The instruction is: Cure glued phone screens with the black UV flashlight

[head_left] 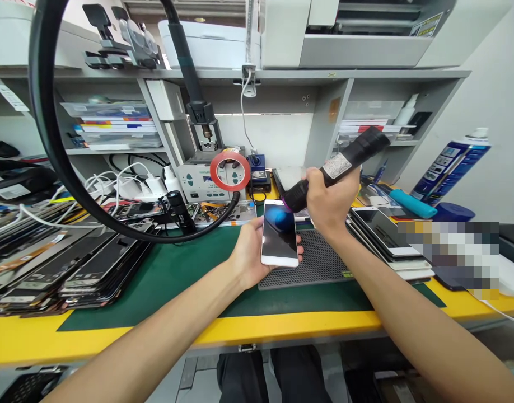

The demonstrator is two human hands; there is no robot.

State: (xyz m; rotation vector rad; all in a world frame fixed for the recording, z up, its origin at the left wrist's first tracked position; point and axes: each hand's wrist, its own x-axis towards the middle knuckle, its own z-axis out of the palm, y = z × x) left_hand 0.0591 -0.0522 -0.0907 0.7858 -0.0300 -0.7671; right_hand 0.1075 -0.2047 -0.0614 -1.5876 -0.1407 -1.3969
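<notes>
My left hand (251, 252) is closed around a white smartphone (279, 235), holding it screen up above the green mat. A blue glow lies on the top of its dark screen. My right hand (330, 198) grips a black flashlight (339, 168) with a white label. Its lit end points down at the phone's upper edge, almost touching it. Under the phone lies a grey perforated pad (319, 263).
Stacks of phone screens (72, 268) cover the bench's left side, more phones (387, 235) lie at the right. A black hose loop (51, 140), a soldering station (202, 179), a red tape roll (229, 170) and a blue spray can (448, 168) stand behind. The yellow bench edge (257, 327) runs in front.
</notes>
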